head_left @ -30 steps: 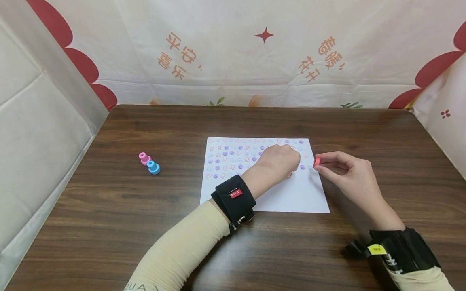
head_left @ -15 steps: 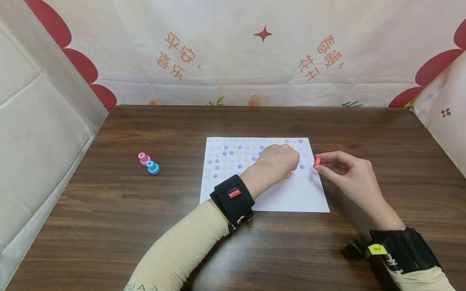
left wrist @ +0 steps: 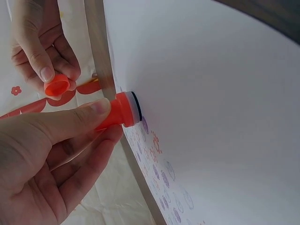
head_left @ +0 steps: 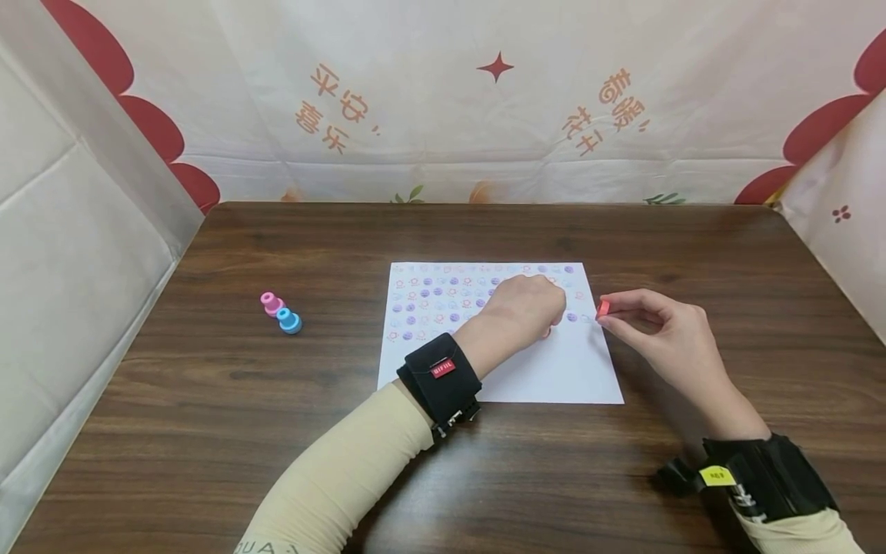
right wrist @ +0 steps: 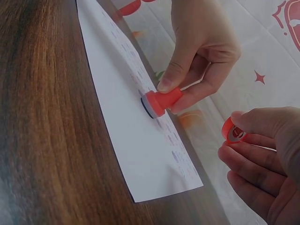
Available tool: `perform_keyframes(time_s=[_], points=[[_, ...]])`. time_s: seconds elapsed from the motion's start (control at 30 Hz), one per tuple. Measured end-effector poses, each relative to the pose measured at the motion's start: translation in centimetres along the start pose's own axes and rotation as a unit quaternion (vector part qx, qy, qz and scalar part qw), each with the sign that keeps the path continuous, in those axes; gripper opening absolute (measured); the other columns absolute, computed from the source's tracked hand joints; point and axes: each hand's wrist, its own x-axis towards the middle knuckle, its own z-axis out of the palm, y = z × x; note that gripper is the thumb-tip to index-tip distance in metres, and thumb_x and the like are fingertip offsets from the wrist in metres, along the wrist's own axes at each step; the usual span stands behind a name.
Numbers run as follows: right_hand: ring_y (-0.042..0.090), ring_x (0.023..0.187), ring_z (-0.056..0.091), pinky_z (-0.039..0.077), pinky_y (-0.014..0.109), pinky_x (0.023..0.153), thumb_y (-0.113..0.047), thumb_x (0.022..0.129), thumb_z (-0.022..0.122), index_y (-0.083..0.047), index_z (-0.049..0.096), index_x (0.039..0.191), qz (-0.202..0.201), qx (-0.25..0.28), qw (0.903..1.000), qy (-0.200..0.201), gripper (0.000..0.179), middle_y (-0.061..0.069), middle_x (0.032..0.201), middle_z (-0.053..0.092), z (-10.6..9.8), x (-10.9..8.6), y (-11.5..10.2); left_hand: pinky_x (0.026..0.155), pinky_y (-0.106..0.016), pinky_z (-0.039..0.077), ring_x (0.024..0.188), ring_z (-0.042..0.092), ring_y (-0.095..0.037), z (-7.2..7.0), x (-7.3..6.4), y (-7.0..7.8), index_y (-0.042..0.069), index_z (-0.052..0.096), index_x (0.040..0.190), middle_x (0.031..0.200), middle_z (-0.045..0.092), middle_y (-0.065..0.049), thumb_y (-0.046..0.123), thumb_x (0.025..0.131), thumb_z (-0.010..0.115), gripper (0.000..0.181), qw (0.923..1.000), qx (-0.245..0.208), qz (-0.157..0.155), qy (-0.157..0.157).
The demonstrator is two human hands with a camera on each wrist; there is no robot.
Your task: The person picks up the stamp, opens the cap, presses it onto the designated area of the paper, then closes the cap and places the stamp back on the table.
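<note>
Head cam: left hand [head_left: 526, 309] is over the marked-up paper [head_left: 547, 381] on the desk [head_left: 208, 431], right hand [head_left: 667, 331] pinching a red cap [head_left: 604, 308] near its right edge, pink stamper [head_left: 271, 302] and blue stamper [head_left: 289, 322] off left. Left wrist: left fingers grip a red stamper [left wrist: 123, 110] right by the paper, can't tell if touching. Right wrist: same grips, cap and red stamper well apart

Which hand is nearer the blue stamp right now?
Left. The left hand is over the paper, to the right of the blue stamp; the right hand is farther right, by the paper's right edge.
</note>
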Motion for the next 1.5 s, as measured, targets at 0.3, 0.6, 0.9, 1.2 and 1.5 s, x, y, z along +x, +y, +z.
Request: perform_keyframes(time_s=[0.3, 0.6, 0.9, 1.2, 1.5], points=[[-0.015, 0.082, 0.064, 0.049, 0.002, 0.075, -0.005, 0.078, 0.083, -0.007, 0.074, 0.107, -0.002, -0.009, 1.0000, -0.002, 0.030, -0.023, 0.091, 0.069, -0.1, -0.2, 0.1, 0.069, -0.020, 0.047, 0.082, 0.058, -0.008, -0.1, -0.3, 0.1, 0.023, 0.074, 0.112, 0.106, 0.072, 0.007, 0.021, 0.095, 0.068, 0.019, 0.9999, 0.010, -0.002, -0.004], [-0.014, 0.080, 0.064, 0.050, 0.003, 0.072, -0.004, 0.078, 0.083, -0.007, 0.075, 0.105, 0.009, 0.000, 0.9999, 0.007, 0.029, -0.024, 0.089, 0.069, -0.1, -0.2, 0.0, 0.069, -0.020, 0.048, 0.084, 0.057, -0.008, 0.0, -0.3, 0.1, 0.023, 0.072, 0.115, 0.109, 0.071, 0.006, 0.019, 0.095, 0.067, 0.021, 0.9996, 0.027, 0.005, -0.002], [-0.015, 0.083, 0.064, 0.049, 0.002, 0.075, -0.005, 0.079, 0.083, -0.008, 0.074, 0.108, 0.001, -0.009, 1.0000, 0.003, 0.031, -0.009, 0.093, 0.074, -0.2, -0.4, -0.1, 0.074, -0.022, 0.051, 0.085, 0.058, -0.008, -0.2, -0.8, -0.7, 0.026, 0.071, 0.118, 0.111, 0.069, 0.008, 0.023, 0.096, 0.066, 0.022, 0.9996, -0.017, -0.009, 0.021], [-0.014, 0.084, 0.064, 0.049, 0.002, 0.076, -0.008, 0.080, 0.083, -0.009, 0.073, 0.111, 0.000, -0.009, 0.9999, -0.010, 0.032, 0.009, 0.099, 0.075, -0.1, -0.2, -0.4, 0.078, -0.020, 0.052, 0.090, 0.059, -0.007, -1.5, -2.5, -2.0, 0.024, 0.072, 0.114, 0.109, 0.066, 0.008, 0.029, 0.093, 0.071, 0.022, 0.9895, -0.107, -0.039, 0.090], [-0.014, 0.083, 0.064, 0.049, 0.002, 0.076, -0.005, 0.079, 0.083, -0.009, 0.073, 0.111, 0.011, 0.000, 0.9999, -0.009, 0.034, 0.014, 0.102, 0.075, 0.1, 0.0, -0.9, 0.081, -0.021, 0.055, 0.096, 0.066, -0.009, -2.2, -5.0, -4.4, 0.021, 0.072, 0.110, 0.111, 0.069, 0.006, 0.021, 0.090, 0.075, 0.020, 0.9549, -0.234, -0.070, 0.168]])
